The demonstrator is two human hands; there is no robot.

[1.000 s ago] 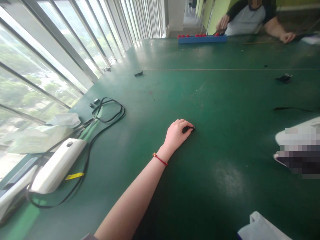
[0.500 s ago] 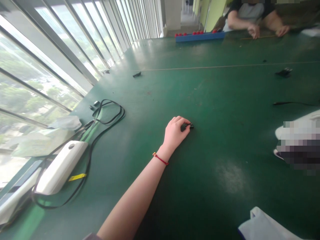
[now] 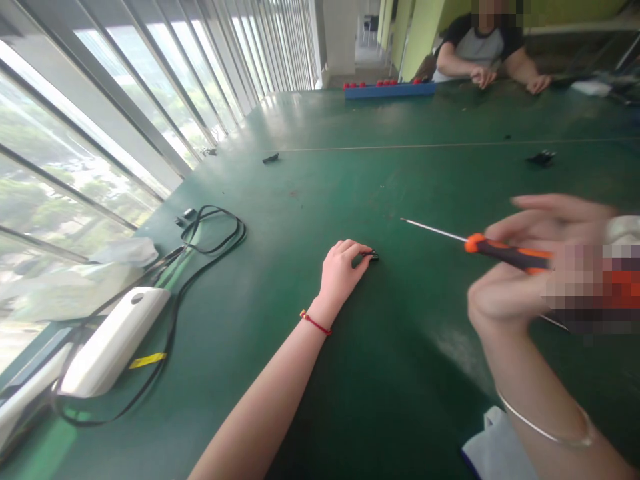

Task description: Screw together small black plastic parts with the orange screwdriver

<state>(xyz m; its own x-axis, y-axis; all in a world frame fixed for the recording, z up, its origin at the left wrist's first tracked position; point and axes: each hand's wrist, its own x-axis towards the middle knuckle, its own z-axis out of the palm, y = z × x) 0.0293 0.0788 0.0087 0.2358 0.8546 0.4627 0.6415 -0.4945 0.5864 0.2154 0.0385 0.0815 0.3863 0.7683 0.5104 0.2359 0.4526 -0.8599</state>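
Note:
My left hand (image 3: 341,270), with a red cord bracelet at the wrist, rests on the green table (image 3: 320,193). Thumb and fingers pinch a small black part (image 3: 373,255) against the tabletop; most of it shows beyond the fingertips, but its kind is unclear. From the right comes my right hand (image 3: 505,293), blurred, wearing a silver bangle. It is closed around the orange and black handle of a screwdriver (image 3: 510,255). The metal shaft points left, its tip up and to the right of the black part, apart from it. Pixelation hides the handle's rear end.
A white oblong device (image 3: 117,340) and a looped black cable (image 3: 240,230) lie at left by the barred window. Farther back are a black piece (image 3: 271,159), a black plug-like piece (image 3: 541,158) and a blue strip with red knobs (image 3: 390,90). A person (image 3: 475,57) sits across.
My right hand has come into view from the right with the screwdriver. My left hand still pinches the black part. The camera view has shifted slightly.

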